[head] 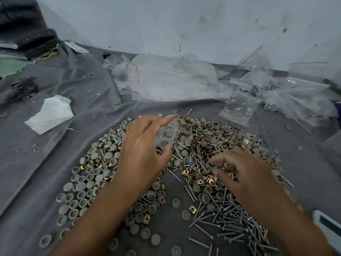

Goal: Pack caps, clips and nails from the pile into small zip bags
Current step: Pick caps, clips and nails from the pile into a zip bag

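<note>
while the left hand point(144, 145) is held above the pile point(184, 163), a small zip bag point(166, 135) is pinched between its thumb and fingers, and grey caps are seen through the clear plastic. the right hand point(245, 174) is blurred; its fingers are curled low over the pile's middle, and whether anything is held in them cannot be told. grey caps point(88, 182), brass clips point(192, 209) and steel nails point(230, 218) are spread across a grey cloth point(46, 163), with caps mostly to the left and nails to the near right. empty zip bags point(166, 80) are heaped beyond the pile, filled bags point(239, 108) to the far right, and a white tissue point(49, 113) is laid to the left.
</note>
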